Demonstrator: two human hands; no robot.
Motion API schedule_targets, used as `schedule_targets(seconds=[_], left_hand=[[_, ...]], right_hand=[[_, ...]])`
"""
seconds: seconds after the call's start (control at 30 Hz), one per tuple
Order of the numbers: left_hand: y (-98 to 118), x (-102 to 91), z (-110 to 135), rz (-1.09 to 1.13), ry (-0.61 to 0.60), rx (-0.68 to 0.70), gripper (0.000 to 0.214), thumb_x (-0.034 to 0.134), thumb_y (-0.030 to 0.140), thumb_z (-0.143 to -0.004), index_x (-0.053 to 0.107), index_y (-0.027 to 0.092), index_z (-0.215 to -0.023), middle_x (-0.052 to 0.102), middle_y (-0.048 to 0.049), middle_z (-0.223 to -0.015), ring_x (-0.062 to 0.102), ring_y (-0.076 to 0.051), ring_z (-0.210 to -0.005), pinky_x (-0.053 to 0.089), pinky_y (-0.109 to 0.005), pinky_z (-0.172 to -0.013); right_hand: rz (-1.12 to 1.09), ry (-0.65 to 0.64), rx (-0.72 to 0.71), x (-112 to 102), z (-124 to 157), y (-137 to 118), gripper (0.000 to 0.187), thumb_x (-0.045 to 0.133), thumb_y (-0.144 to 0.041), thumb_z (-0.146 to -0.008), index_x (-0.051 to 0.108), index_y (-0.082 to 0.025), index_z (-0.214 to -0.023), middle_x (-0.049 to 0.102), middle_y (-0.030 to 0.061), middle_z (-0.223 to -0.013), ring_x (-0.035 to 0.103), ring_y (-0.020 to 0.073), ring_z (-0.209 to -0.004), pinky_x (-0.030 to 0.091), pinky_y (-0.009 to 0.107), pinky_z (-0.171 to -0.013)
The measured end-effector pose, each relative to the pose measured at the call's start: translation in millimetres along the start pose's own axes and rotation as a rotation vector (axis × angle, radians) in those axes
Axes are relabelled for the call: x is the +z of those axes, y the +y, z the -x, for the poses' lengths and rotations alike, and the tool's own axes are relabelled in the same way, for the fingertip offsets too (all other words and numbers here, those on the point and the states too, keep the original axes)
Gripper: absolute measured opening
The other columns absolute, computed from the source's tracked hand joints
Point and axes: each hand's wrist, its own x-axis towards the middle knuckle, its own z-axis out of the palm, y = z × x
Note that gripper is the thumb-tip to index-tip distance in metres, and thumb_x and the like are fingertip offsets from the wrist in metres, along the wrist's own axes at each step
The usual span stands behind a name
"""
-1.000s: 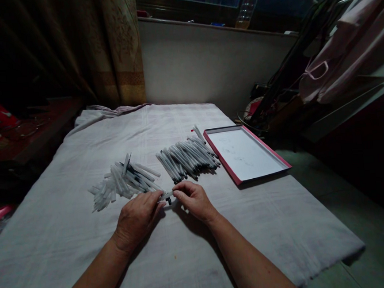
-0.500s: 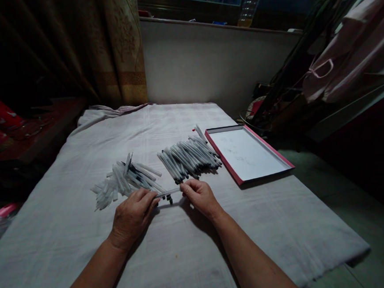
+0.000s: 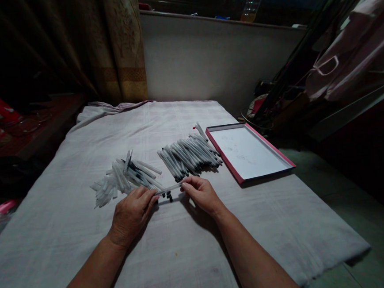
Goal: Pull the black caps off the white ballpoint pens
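Note:
Between my two hands a slim translucent pen (image 3: 169, 189) is held almost level, just above the cloth. My left hand (image 3: 133, 215) pinches its left end, and my right hand (image 3: 201, 194) grips the right end between thumb and fingers. Behind my left hand lies a loose heap of clear pen parts (image 3: 115, 179), some with dark bits inside. Beyond my right hand a pile of pens with dark tips (image 3: 191, 155) lies in slanting rows. Small black caps (image 3: 169, 195) show under the held pen. Both its ends are hidden by my fingers.
A shallow pink-edged box lid (image 3: 252, 150) with a white inside rests at the right on the cloth-covered table (image 3: 161, 266). One pen with a red tip (image 3: 200, 130) lies beside its far left corner. A dark side table (image 3: 44, 124) stands at the left.
The right end of the pen is slightly higher, and my right hand has risen a little with it. Both hands keep their grip. The view has shifted slightly.

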Motion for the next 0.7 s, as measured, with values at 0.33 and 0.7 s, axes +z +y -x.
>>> schedule_targets(seconds=[0.33,0.7], left_hand=[[-3,1.1,1,0.030,-0.018,-0.013,0.035,0.040,0.044,-0.103,0.068,0.023,-0.103,0.068,-0.0022,-0.083,0.064,-0.016,-0.074,0.046,-0.026,-0.064],[-16,-8.2,-1,0.106,-0.133,-0.031,0.044,0.034,0.046,-0.103,0.067,0.023,-0.087,0.068,-0.0028,-0.080,0.064,-0.017,-0.075,0.046,-0.027,-0.064]], right_hand=[[0.042,-0.025,0.019,0,1,1,0.029,0.068,-0.046,-0.077,0.070,-0.018,-0.071,0.068,0.0014,-0.065,0.056,0.0122,-0.056,0.043,0.024,-0.054],[0.042,-0.032,-0.054,2,4,1,0.018,0.069,-0.033,-0.074,0.078,-0.020,-0.083,0.074,0.0030,-0.077,0.066,0.0175,-0.072,0.052,0.030,-0.069]])
